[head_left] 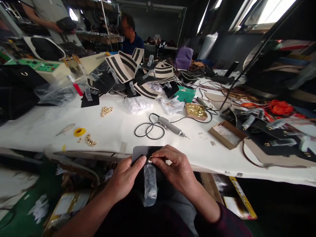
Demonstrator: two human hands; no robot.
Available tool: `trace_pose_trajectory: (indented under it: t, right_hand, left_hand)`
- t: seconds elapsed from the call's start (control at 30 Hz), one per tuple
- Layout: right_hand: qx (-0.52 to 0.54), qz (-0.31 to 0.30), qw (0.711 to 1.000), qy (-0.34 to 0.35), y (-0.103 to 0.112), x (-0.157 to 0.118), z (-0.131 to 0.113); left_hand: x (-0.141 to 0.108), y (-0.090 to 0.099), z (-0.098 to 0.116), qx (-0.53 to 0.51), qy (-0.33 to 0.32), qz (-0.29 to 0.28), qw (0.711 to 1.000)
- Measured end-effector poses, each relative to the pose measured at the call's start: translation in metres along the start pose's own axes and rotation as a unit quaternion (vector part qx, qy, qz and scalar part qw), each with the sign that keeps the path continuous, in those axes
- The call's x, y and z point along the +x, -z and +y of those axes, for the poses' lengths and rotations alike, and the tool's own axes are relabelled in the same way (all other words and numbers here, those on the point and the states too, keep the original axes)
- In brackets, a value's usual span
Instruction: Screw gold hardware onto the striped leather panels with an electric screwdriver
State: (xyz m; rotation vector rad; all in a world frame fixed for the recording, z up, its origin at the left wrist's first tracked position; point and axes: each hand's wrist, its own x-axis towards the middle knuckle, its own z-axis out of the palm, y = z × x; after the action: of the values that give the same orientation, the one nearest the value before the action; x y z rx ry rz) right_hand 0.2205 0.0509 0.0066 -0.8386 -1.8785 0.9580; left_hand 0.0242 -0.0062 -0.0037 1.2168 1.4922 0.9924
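Note:
My left hand point(125, 176) grips the left edge of a dark leather panel point(139, 152), thumb lying on top of it. At the panel's middle, a small gold metal ring point(149, 159) sits between the pinched thumb and forefinger of my right hand point(176, 166). From that fitting a strap wrapped in clear plastic point(150, 186) hangs toward my lap. Just beyond the panel lies a grey electric screwdriver point(170, 126) with a coiled black cord. The lower part of the panel is hidden by my hands and the dark clothing behind it.
Gold rings point(90, 140), a yellow tape roll point(79, 132) and more gold fittings point(106, 111) lie on the white table point(118, 126) to the left. A box of gold hardware point(196, 111) and a cardboard box point(227, 134) stand right. Striped panels point(122, 67) are heaped behind. A co-worker point(132, 38) sits beyond.

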Motion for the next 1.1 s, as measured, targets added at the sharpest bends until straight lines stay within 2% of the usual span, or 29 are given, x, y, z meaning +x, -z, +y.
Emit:
trace_pose_trajectory:
  t: [0.27,0.4,0.53,0.67,0.8,1.1]
  right_hand:
    - [0.001,-0.038,0.999,-0.021,0.002,-0.006,0.005]
    - [-0.008,-0.026,1.000,-0.016,0.002,-0.010,0.007]
    - [0.002,-0.007,1.000,-0.026,0.001,-0.010,0.004]
    - [-0.022,-0.026,0.998,-0.058,0.002,-0.009,-0.001]
    - [-0.061,-0.068,0.996,-0.021,0.005,-0.006,-0.005]
    - [-0.066,-0.111,0.991,0.026,0.012,-0.001,0.000]
  left_hand:
    - [-0.001,-0.002,-0.004,-0.036,0.014,-0.016,0.999]
    - [0.000,-0.004,-0.005,-0.072,0.032,-0.016,0.997]
    - [-0.001,-0.005,-0.001,-0.041,0.016,-0.022,0.999]
    - [-0.002,-0.005,0.001,-0.002,-0.004,-0.025,1.000]
    - [-0.002,-0.003,-0.004,0.015,-0.001,-0.036,0.999]
    - [-0.001,-0.001,-0.005,0.020,0.001,-0.073,0.997]
